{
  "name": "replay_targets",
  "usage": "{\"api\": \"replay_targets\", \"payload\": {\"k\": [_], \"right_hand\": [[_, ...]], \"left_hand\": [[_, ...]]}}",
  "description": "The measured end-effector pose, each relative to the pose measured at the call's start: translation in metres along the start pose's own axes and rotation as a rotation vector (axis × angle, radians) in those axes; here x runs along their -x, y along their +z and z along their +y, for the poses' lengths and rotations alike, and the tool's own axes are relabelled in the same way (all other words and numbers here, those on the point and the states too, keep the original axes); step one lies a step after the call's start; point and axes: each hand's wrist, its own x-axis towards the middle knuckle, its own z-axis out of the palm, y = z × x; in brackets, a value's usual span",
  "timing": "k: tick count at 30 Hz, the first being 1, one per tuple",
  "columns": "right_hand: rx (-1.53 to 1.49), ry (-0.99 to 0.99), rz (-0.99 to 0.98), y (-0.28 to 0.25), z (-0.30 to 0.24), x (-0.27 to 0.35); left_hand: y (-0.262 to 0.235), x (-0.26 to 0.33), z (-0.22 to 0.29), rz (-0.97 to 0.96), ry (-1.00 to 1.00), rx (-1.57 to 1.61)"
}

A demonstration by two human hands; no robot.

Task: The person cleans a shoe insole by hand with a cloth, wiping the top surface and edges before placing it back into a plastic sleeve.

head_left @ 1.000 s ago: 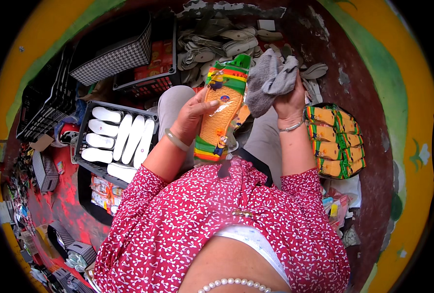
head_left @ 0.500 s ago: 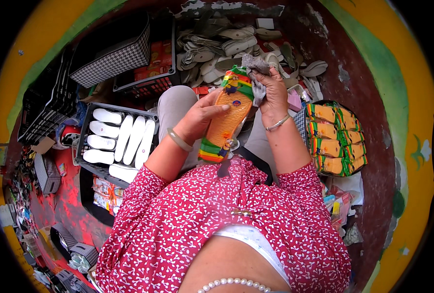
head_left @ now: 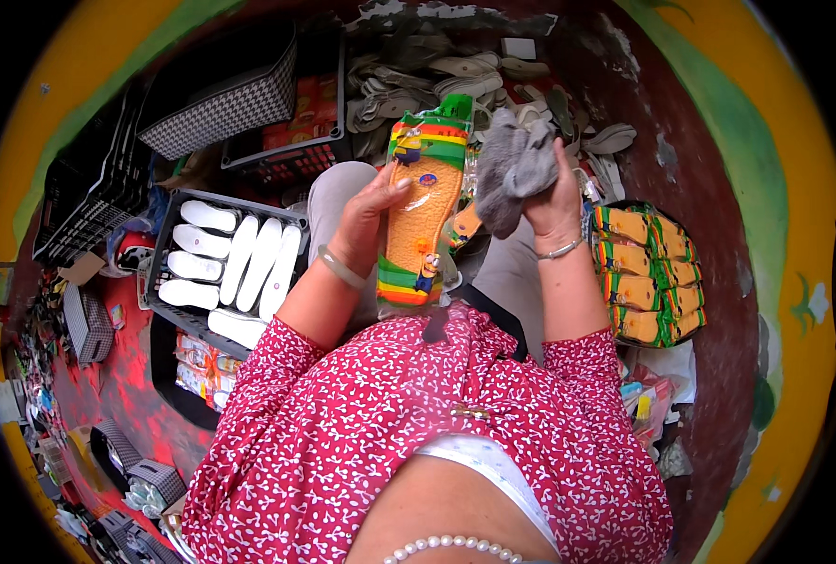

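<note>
A wrapped insole (head_left: 422,221) is held by the left hand (head_left: 369,209) above the lap, left of centre. The packet is made of clear film printed with green, yellow and red bands and cartoon figures; a tan, textured sole is visible through it. The packet is positioned lengthwise, its green end at the far side and tilted slightly to the right. It is grasped at its left edge: the left thumb is laid on the front face, and the other fingers are mostly concealed behind the packet. A pale bangle (head_left: 341,270) is worn on the left wrist.

A grey cloth (head_left: 512,171) is grasped by the right hand (head_left: 555,209), just beside the far end of the packet on its right. The cloth is bunched, and the right fingers are partly hidden by it. A silver bracelet (head_left: 563,249) is worn on the right wrist. Beyond the gap between packet and cloth, a second tan insole (head_left: 466,224) is partly exposed.

At the left, white insoles (head_left: 241,261) are arranged in a black crate (head_left: 167,231). At the right, banded insole packets (head_left: 632,291) are stacked in two columns. At the far side, loose soles (head_left: 465,83) are heaped; a houndstooth basket (head_left: 225,111) is placed at the far left.
</note>
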Motion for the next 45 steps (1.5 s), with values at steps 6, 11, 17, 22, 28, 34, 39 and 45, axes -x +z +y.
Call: {"api": "replay_targets", "payload": {"k": [6, 11, 17, 22, 28, 34, 39, 45], "right_hand": [[0.156, 0.040, -0.082, 0.025, 0.044, 0.002], [0.298, -0.064, -0.026, 0.028, 0.043, -0.002], [0.418, -0.216, 0.008, 0.042, 0.048, 0.003], [0.671, -0.312, 0.047, 0.036, 0.051, 0.001], [0.705, -0.426, 0.129, 0.025, 0.036, -0.010], [0.255, -0.068, 0.115, -0.011, -0.010, -0.021], [0.054, 0.235, -0.087, 0.000, 0.021, -0.007], [0.315, 0.066, -0.025, 0.039, 0.065, 0.011]], "left_hand": [[0.012, 0.000, -0.003, -0.034, -0.057, -0.083], [0.017, -0.004, 0.009, -0.043, -0.131, -0.298], [0.019, -0.017, 0.010, 0.116, -0.184, -0.205], [0.014, -0.017, -0.002, 0.169, -0.113, -0.228], [0.014, -0.015, 0.000, 0.161, -0.089, -0.189], [-0.001, -0.009, 0.009, 0.201, -0.077, -0.109], [0.003, -0.009, 0.006, 0.202, -0.057, -0.093], [0.000, -0.007, 0.001, 0.170, -0.022, -0.187]]}}
